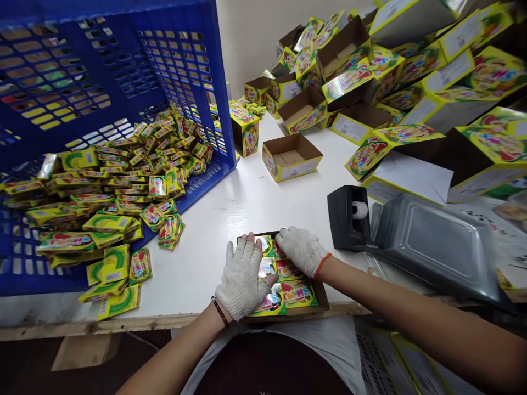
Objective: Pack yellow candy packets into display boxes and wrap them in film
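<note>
In front of me at the table edge lies a shallow carton (323,296) filled with small yellow-green printed packs (299,293) lying flat in rows. My left hand (242,280), in a white knit glove with bare fingertips, lies over the left side of these packs. Its fingers are spread, and it holds nothing. Over the far right corner of the carton rests my right hand (302,249), also gloved. Its fingers reach down onto the packs there, with the tips partly hidden; I see nothing gripped in them.
A tipped blue plastic crate (224,109) at left spills a heap of small packs (123,186) onto the white table (197,241). One open carton (292,158) stands ahead. A black tape dispenser (348,219) and grey plastic tray (444,236) lie right, below piled cartons (411,104).
</note>
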A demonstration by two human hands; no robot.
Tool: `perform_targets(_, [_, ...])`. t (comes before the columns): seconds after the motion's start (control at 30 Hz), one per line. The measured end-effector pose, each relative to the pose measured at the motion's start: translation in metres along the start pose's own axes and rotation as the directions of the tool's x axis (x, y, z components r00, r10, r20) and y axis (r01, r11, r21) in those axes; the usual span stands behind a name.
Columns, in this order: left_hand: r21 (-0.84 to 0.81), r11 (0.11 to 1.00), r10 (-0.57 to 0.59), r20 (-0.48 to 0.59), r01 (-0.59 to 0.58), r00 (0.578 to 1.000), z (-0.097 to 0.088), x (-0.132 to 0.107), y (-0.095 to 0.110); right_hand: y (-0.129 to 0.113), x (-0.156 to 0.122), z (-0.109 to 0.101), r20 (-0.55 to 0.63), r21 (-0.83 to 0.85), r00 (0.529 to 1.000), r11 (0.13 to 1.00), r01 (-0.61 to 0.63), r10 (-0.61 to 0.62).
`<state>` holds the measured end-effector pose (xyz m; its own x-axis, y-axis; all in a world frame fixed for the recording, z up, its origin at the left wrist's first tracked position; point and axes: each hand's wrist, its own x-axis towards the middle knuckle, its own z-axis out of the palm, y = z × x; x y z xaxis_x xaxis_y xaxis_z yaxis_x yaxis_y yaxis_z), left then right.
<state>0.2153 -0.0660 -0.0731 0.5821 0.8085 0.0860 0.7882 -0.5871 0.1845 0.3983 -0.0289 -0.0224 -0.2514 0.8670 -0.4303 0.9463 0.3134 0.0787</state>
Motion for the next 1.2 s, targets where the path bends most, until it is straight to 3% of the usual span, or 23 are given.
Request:
perform_targets(0.13, [-0.069, 0.997, -0.025, 0.020, 0.026, 0.999, -0.003, 0.001, 0.001, -0.002, -0.008, 0.016, -0.067, -0.015, 0.997, 1.000, 0.023, -0.024])
perform_targets(0.3, [-0.223, 0.973, -0.044, 0.060, 0.056, 0.997, -0.005, 0.000, 0.006, -0.002, -0.015, 0.039, -0.235, -0.065, 0.971, 0.997, 0.028, -0.043])
perform_targets(0.4, [-0.345, 0.939, -0.016, -0.015, 0.010, 1.000, 0.005, -0.002, 0.000, -0.004, -0.009, 0.055, -0.219, -0.106, 0.976, 0.994, -0.008, -0.016])
perform_targets(0.5, [-0.408, 0.913, -0.061, -0.176, -0.016, 0.982, 0.012, -0.006, -0.029, -0.007, -0.005, 0.070, -0.285, -0.144, 0.958, 0.990, -0.007, -0.035])
perform_targets(0.57, [-0.378, 0.915, -0.256, -0.269, 0.143, 0.929, 0.008, -0.009, -0.063, -0.007, -0.004, 0.079, -0.318, -0.143, 0.946, 0.990, 0.018, -0.063])
perform_targets(0.67, [-0.283, 0.795, -0.606, -0.319, 0.537, 0.729, -0.007, -0.013, -0.125, -0.008, -0.002, 0.085, -0.268, -0.097, 0.961, 0.994, 0.042, -0.067])
perform_targets(0.73, [-0.219, 0.664, -0.745, -0.280, 0.715, 0.605, -0.016, -0.014, -0.161, -0.008, -0.001, 0.085, -0.235, -0.067, 0.971, 0.997, 0.033, -0.048])
perform_targets(0.77, [-0.198, 0.616, -0.784, -0.255, 0.763, 0.566, -0.019, -0.015, -0.175, -0.008, -0.001, 0.084, -0.230, -0.053, 0.973, 0.998, 0.027, -0.038])
perform_targets(0.83, [-0.182, 0.581, -0.810, -0.218, 0.793, 0.544, -0.021, -0.016, -0.189, -0.006, -0.003, 0.080, -0.230, -0.007, 0.973, 0.999, 0.033, -0.034])
perform_targets(0.93, [-0.217, 0.629, -0.776, -0.237, 0.747, 0.584, -0.022, -0.021, -0.176, 0.001, -0.009, 0.068, -0.189, 0.161, 0.982, 0.985, 0.058, -0.027])
perform_targets(1.0, [-0.324, 0.726, -0.686, -0.283, 0.606, 0.670, -0.027, -0.022, -0.147, 0.007, -0.014, 0.054, -0.187, 0.345, 0.982, 0.934, 0.095, -0.030])
perform_targets(1.07, [-0.448, 0.837, -0.478, -0.316, 0.316, 0.819, -0.036, -0.021, -0.107, 0.011, -0.019, 0.036, -0.282, 0.524, 0.959, 0.840, 0.142, 0.014])
perform_targets(1.13, [-0.509, 0.860, -0.153, -0.278, -0.011, 0.949, -0.044, -0.014, -0.067, 0.013, -0.023, 0.015, -0.385, 0.632, 0.920, 0.747, 0.207, 0.070])
perform_targets(1.2, [-0.545, 0.809, 0.121, -0.212, -0.220, 0.970, -0.049, -0.007, -0.036, 0.018, -0.028, -0.006, -0.400, 0.659, 0.914, 0.714, 0.236, 0.067])
